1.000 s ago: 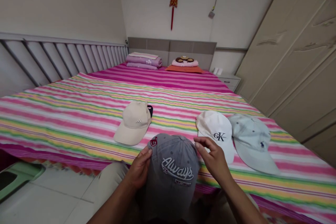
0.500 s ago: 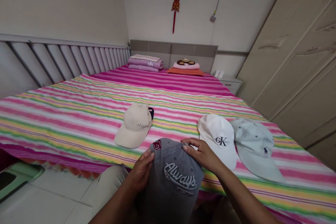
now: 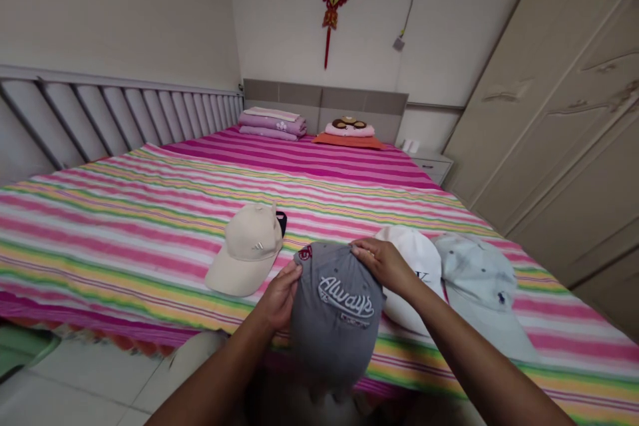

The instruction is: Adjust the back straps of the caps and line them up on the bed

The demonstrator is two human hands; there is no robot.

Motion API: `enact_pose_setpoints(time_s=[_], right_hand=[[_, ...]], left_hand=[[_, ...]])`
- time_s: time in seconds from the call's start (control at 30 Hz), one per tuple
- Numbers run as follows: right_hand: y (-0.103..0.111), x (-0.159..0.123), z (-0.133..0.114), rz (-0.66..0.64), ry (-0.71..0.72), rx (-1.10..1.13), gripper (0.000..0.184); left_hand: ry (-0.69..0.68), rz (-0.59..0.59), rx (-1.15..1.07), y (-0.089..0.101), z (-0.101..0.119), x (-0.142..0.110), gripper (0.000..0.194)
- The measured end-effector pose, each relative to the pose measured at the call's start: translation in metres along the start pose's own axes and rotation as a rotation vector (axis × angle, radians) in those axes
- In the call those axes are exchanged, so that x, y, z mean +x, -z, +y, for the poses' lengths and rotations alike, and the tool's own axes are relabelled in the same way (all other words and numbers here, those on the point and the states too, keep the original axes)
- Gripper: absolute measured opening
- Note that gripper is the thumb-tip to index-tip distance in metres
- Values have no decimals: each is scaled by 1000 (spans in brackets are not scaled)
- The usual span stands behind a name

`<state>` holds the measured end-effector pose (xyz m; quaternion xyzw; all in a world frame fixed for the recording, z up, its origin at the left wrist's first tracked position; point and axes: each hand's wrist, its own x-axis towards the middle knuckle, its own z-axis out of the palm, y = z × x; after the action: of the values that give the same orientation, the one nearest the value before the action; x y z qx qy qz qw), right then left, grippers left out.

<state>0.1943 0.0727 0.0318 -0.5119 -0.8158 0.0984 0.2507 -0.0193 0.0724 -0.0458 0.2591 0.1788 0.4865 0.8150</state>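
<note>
Grey baseball cap (image 3: 335, 309), embroidered "Always", was grasped between your hands above the near edge of the bed. Your left hand (image 3: 279, 296) cupped its side; your right hand (image 3: 382, 265) curled over the crown. Three more caps lay on the striped bedsheet (image 3: 124, 239): a beige Adidas cap (image 3: 247, 251), a white CK cap (image 3: 417, 273) and a pale blue cap (image 3: 479, 279), touching the white one.

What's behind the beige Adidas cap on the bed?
A small black object pokes out behind the beige Adidas cap, on the striped bedspread. The cap covers most of it, so what it is can't be told.
</note>
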Motion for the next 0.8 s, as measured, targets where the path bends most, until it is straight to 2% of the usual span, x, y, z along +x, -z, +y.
enact_pose_setpoints(time_s=[0.13,0.3,0.4,0.6,0.7,0.8], right_hand=[[15,30,15,24,-55,-167,28],[24,62,34,51,-175,-353,29],[23,76,43,51,-241,-435,32],[-1,81,62,-85,-340,-471,28],[-11,76,68,-121,-346,-439,29],[-14,74,69,-110,-345,-404,27]], left_hand=[[-7,-53,-20,0,-3,44,35],[-8,-70,-16,2,-6,98,30],[8,-4,16,2,-8,121,28],[121,212,114,19,-30,133,19],[131,268,143,27,-35,130,14],[128,297,172,27,-35,126,12]])
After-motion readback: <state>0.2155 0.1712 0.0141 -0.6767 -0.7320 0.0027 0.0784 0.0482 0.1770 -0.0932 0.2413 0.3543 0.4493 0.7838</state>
